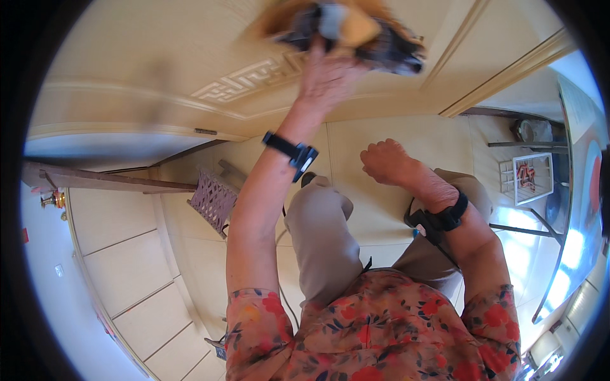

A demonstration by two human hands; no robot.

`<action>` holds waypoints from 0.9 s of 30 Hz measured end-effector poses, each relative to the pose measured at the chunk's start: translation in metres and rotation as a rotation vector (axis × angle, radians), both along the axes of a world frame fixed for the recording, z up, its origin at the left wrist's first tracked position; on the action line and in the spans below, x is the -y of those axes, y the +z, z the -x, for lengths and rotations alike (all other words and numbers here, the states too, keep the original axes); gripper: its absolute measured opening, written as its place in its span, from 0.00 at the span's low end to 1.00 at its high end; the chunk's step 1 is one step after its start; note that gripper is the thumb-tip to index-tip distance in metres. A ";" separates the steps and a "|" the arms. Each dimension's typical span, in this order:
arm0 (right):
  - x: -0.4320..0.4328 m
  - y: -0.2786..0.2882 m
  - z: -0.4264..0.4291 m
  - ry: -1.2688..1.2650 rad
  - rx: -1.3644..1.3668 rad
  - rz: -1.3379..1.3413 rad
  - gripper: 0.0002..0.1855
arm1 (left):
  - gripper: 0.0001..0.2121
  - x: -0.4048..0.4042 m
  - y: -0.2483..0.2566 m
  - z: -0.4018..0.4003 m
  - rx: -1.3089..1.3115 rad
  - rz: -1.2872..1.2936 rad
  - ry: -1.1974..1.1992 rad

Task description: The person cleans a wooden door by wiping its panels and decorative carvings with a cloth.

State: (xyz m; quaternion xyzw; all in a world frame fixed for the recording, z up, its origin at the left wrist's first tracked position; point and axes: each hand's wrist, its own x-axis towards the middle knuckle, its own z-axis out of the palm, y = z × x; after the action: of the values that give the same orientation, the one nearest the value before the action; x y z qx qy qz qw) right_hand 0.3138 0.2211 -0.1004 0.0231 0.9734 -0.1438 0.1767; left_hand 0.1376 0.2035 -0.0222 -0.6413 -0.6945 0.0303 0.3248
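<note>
My left hand [333, 78] is raised high against a cream door [157, 62] with a raised geometric pattern [248, 78]. It is on a bunched cloth [391, 50] in dark, orange and pale colours, blurred and pressed close to the door panel. My right hand [388, 159] hangs in front of my right thigh, away from the door. Its fingers are curled into a loose fist, and nothing shows in it. Each wrist wears a black strap with a small device.
A woven seat [214, 202] stands at left beside a brown wooden ledge [95, 178]. To the right, a white plastic basket [533, 178] holds small reddish items, near a table with a glossy coloured top [579, 205]. A door frame edge [510, 71] runs at upper right.
</note>
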 end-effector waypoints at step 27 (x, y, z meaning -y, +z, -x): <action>-0.013 0.002 -0.014 -0.072 -0.004 0.032 0.14 | 0.32 0.139 -0.085 0.109 0.986 -0.739 0.561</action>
State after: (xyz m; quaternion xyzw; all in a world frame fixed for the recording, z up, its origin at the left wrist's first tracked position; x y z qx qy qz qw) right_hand 0.3280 0.2337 -0.0985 0.0548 0.9699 -0.1658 0.1696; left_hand 0.0290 0.0650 -0.1071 -0.2225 -0.8664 -0.4218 0.1478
